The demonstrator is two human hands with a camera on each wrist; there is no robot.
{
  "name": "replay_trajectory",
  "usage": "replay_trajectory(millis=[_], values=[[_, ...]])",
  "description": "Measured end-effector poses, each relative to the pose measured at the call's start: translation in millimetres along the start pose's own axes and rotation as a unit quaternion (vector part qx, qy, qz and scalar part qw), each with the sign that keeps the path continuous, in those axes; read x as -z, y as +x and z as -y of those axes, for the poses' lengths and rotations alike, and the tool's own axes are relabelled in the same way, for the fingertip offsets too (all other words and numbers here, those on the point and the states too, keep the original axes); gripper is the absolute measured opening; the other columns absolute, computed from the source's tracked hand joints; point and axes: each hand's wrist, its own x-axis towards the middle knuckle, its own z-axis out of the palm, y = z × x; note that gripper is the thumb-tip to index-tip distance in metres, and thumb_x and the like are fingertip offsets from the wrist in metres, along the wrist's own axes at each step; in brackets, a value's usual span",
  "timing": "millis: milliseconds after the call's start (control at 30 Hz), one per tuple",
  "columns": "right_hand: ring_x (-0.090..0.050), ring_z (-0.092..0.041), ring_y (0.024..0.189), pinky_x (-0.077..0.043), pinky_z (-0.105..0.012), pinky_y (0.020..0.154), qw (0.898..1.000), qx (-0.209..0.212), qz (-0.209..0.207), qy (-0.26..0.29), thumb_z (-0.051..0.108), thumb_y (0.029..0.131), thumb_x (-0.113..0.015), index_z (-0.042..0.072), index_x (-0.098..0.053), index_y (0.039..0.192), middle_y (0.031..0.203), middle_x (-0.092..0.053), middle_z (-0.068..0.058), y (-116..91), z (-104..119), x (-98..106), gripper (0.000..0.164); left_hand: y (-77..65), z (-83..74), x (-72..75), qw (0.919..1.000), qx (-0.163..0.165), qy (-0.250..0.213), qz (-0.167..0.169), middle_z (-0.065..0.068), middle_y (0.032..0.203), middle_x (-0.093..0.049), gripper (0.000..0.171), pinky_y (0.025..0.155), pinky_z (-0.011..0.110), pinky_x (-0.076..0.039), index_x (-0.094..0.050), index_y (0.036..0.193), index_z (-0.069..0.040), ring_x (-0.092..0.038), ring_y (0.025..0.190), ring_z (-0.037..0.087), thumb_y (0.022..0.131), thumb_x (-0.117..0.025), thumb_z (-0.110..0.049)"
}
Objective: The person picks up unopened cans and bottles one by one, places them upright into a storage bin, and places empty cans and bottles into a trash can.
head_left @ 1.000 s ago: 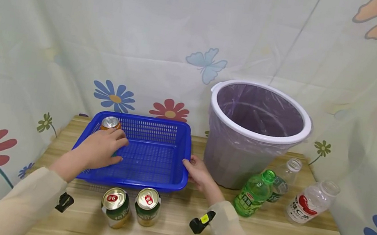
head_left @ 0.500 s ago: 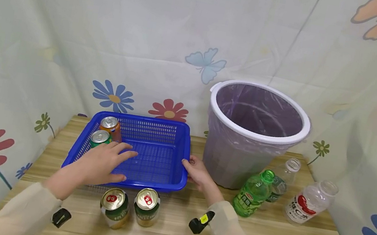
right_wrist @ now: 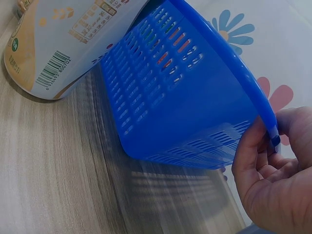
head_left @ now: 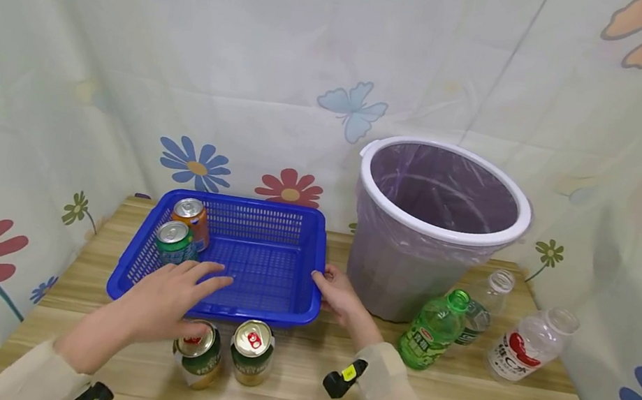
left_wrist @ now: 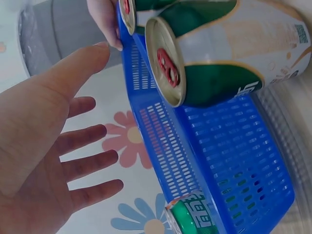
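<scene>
My left hand (head_left: 167, 298) hovers above the front left of the blue basket (head_left: 269, 319), fingers spread and holding nothing. Just under its thumb stands a green and gold can (left_wrist: 214, 53) with a red tab. Beside that one is a second green and gold can (head_left: 251, 352). Inside the basket's left end, an orange can (head_left: 194, 221) stands behind a green can (head_left: 176, 243). My right hand (head_left: 341, 295) pinches the basket's right rim, thumb on top and fingers curled beneath, as the right wrist view shows.
A grey bin (head_left: 403, 277) with a white rim and a clear liner stands right of the basket. In front of it are a green bottle (head_left: 431, 332), a clear bottle (head_left: 485, 302) and a clear bottle with a red and white label (head_left: 529, 344). A patterned curtain (head_left: 280, 66) hangs behind.
My left hand has let go of the green can in the basket, drawn back toward me and come over the left green and gold can. The right hand keeps its hold on the rim.
</scene>
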Motion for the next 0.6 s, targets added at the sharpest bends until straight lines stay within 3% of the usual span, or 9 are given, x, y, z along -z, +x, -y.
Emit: replay_trajectory(millis=[367,600], values=[[-0.06,-0.038,0.1,-0.056,-0.04,0.072,1.0,0.002,0.016,0.002,0.016,0.095,-0.045,-0.004,-0.041,0.126,0.12,-0.054,-0.028,-2.5,1.7,1.5,0.037,-17.1,-11.1,-6.7,0.9998,0.015,-0.013,0.003,0.009,0.132,-0.048,0.076,0.084,0.05,-0.048,-0.049,0.132,-0.016,-0.051,0.113,0.03,0.069,-0.072,-0.051],[-0.058,-0.039,0.104,-0.054,-0.044,0.079,1.0,0.002,0.028,-0.006,0.013,0.096,-0.043,-0.007,-0.039,0.127,0.122,-0.051,-0.031,-20.3,19.5,-1.9,0.037,-28.2,-19.2,-11.7,0.9993,0.014,-0.033,0.007,0.01,0.132,-0.047,0.079,0.088,0.049,-0.046,-0.048,0.132,-0.014,-0.05,0.114,0.03,0.066,-0.076,-0.048]])
